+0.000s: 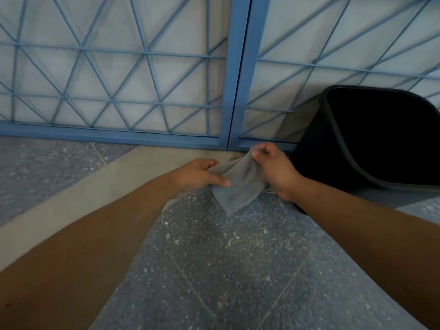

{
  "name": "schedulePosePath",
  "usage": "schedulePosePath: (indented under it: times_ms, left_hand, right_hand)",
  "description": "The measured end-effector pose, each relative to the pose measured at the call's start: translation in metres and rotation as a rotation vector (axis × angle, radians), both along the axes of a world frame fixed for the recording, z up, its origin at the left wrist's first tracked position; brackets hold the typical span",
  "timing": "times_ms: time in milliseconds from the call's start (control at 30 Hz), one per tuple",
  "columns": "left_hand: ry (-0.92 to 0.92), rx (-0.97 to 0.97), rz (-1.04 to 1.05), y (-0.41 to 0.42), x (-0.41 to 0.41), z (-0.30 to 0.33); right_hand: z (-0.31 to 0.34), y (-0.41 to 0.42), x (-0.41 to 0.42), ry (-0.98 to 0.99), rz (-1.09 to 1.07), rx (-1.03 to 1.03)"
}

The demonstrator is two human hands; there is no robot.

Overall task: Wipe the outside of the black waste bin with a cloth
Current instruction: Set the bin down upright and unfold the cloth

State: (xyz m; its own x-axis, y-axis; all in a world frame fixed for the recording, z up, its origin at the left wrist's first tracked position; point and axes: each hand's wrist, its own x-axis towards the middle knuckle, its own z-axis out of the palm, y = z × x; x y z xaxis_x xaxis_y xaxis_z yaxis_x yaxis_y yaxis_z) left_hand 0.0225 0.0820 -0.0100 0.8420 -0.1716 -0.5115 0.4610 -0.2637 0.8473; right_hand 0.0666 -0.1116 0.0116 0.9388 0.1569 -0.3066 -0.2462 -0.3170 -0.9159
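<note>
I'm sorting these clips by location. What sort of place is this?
Probably a doorway or entrance area of a building: blue metal grille doors with covered panels, a speckled terrazzo floor, and a black waste bin standing beside the doors.

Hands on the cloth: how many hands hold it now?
2. The left hand pinches the left edge of the grey cloth; the right hand pinches its upper right corner, just left of the black waste bin. No hand is hidden.
</note>
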Motion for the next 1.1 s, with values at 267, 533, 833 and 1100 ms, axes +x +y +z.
schedulePosePath:
  times_ms: [267,533,833,1100]
  left_hand:
    - [-0.142,0.019,0.393,-0.010,0.010,-0.046]
    - [-0.380,0.344,0.207,-0.007,0.022,-0.063]
    - [-0.568,0.907,-0.115,-0.008,0.013,-0.067]
    - [-0.370,1.038,-0.265,-0.014,0.010,-0.042]
  right_hand:
    - [-0.034,-0.003,-0.006,0.082,-0.063,0.072]
    - [-0.057,0.008,0.009,-0.209,-0.007,-0.376]
    - [-0.075,0.011,-0.015,-0.175,0.182,-0.690]
    - [-0.056,0.005,-0.014,-0.094,0.416,-0.810]
